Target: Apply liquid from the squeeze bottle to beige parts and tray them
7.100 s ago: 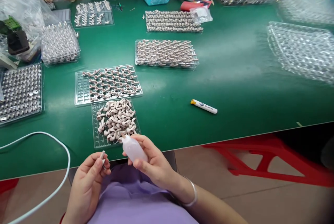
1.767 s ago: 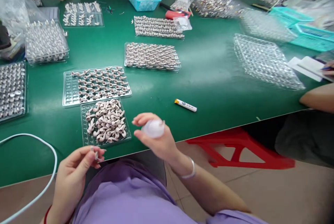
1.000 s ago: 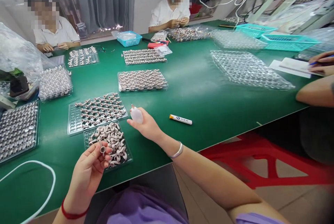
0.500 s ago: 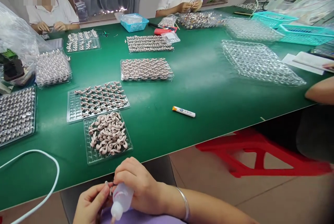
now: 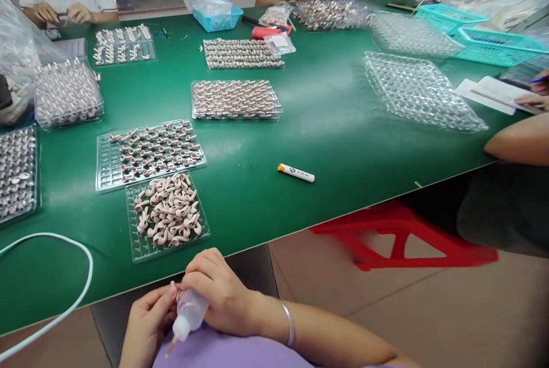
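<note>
Over my lap, just off the table's near edge, both hands are close together. My left hand (image 5: 148, 316) pinches a small pale earbud shell (image 5: 172, 285) between thumb and finger; most of it is hidden. My right hand (image 5: 225, 294) is wrapped round a translucent squeeze bottle (image 5: 194, 308), tilted with its white cap and thin nozzle pointing down toward my lap. The right fingertips reach to the earbud shell. Beyond my hands, a clear tray (image 5: 137, 251) carries a loose heap of pinkish earbud shells (image 5: 171, 208). Behind it, another tray (image 5: 107, 165) holds shells in rows.
More filled trays stand on the green table (image 5: 240, 185). A white marker-like tube (image 5: 297, 173) lies mid-table, and a white cable (image 5: 88, 276) loops at left. Empty clear trays (image 5: 424, 91) and turquoise baskets (image 5: 497, 45) are right. Co-workers sit across and at right; a red stool (image 5: 386, 236) is below.
The view has shifted slightly, so the table's things sit higher and further left. Both hands keep their holds, and the bottle's nozzle now shows more fully.
</note>
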A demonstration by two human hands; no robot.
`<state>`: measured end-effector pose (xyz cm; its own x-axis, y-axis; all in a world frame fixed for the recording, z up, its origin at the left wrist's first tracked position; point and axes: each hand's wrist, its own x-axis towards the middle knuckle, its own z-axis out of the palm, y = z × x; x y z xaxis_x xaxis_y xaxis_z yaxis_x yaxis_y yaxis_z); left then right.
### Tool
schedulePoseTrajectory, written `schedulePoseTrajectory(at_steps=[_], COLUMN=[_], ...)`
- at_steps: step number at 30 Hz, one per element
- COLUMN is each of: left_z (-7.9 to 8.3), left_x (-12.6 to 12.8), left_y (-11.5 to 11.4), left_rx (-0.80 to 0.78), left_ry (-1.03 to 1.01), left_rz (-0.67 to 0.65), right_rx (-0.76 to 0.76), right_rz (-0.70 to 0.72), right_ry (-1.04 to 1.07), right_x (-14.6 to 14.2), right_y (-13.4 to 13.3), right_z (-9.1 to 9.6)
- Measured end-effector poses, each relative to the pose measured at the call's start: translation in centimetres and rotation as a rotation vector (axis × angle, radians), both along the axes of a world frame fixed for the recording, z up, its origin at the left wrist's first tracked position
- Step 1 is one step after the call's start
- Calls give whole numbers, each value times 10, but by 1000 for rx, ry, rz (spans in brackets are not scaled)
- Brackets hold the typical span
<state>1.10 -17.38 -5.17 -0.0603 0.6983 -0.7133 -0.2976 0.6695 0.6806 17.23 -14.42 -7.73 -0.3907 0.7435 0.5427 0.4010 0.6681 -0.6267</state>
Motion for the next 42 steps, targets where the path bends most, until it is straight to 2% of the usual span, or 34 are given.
schedulePoseTrajectory(at_steps=[5,15,24,33,36,42], left_z=[5,4,21,24,22,8], left_x=[-1,1,12,18,15,3], left_y=[6,6,15,18,17,11], left_rx=[-36,-31,2,-30,-33,-44], left_ry=[-12,-8,121,62,46,-30], left_rz=[-62,-41,-13,31,7,-64], right_rx=[-4,-8,-32,-38,-41,-39], right_rz=[-2,-27,-27,-23,-31,-35], right_ry=[-1,7,-38,-65,-61,-72], right_x=[2,2,3,6,5,5], right_y=[-2,-2,-2,0,0,-2], right_z=[-2,2,3,7,8,7])
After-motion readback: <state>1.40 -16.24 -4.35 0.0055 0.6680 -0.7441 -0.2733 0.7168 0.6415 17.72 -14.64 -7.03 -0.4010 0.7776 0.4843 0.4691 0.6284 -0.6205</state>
